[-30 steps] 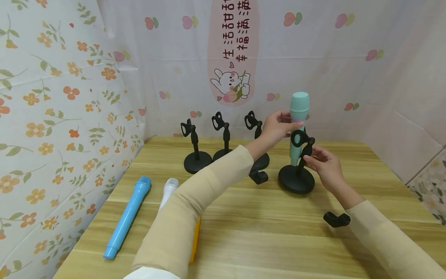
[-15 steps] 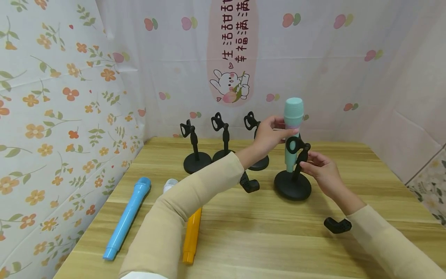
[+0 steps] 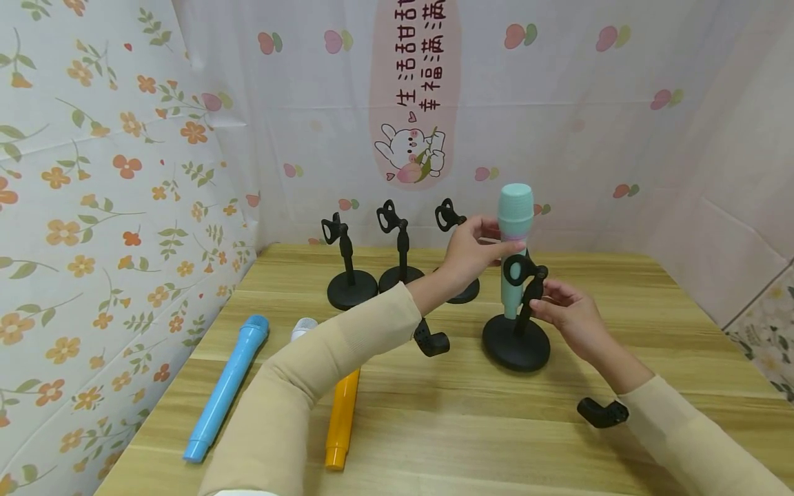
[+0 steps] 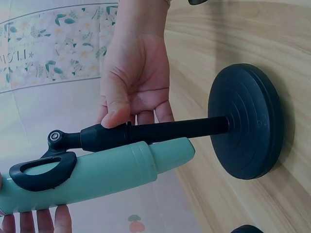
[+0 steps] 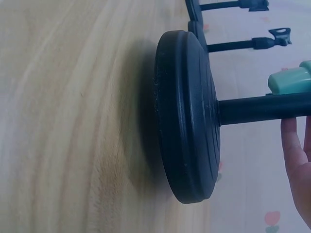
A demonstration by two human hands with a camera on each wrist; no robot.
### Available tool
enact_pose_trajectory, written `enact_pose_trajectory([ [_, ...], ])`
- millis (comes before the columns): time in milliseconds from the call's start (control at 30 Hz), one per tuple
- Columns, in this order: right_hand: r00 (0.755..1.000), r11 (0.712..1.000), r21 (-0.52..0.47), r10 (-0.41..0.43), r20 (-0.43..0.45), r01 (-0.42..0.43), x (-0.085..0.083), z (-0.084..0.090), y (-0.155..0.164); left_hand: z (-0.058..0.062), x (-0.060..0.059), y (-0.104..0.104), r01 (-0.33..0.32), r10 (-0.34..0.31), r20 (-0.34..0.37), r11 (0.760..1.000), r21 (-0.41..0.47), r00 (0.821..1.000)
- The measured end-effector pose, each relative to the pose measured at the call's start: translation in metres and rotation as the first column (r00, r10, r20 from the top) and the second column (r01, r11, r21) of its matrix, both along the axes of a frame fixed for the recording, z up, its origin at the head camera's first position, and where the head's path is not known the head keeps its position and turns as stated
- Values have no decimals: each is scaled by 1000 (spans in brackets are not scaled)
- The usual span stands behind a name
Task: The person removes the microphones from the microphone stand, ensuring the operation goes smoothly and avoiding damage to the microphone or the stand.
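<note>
A mint-green microphone with a pink band is held upright by my left hand, thumb and fingers round its upper body. My right hand grips the stem of a black desktop microphone stand. In the left wrist view, the microphone's body runs through the stand's clip, its narrow tail pointing toward the round base. The right wrist view shows the base close up with a shadow on the wood beside it; I cannot tell whether it touches the table.
Three more black stands stand in a row along the back, the rightmost partly behind my left hand. A blue microphone lies at left, beside an orange one and a white one mostly covered by the left sleeve. Patterned cloth hangs behind.
Both hands have come slightly left and nearer, bringing the microphone and stand along. The microphone sits lower. The left forearm has shifted left, uncovering more of the orange microphone.
</note>
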State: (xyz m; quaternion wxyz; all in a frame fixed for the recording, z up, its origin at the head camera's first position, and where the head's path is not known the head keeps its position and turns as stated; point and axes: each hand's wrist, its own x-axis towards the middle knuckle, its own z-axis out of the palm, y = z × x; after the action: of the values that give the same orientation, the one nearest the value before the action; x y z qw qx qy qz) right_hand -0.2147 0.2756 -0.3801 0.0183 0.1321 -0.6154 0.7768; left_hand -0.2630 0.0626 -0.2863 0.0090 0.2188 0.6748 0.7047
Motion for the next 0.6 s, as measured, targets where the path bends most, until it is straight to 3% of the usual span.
enact_pose_trajectory([
  [600,1000,1000,0,22,21,-22,16,-3,-6,-3,21,-10,11,-11,17,1000,5,1000],
])
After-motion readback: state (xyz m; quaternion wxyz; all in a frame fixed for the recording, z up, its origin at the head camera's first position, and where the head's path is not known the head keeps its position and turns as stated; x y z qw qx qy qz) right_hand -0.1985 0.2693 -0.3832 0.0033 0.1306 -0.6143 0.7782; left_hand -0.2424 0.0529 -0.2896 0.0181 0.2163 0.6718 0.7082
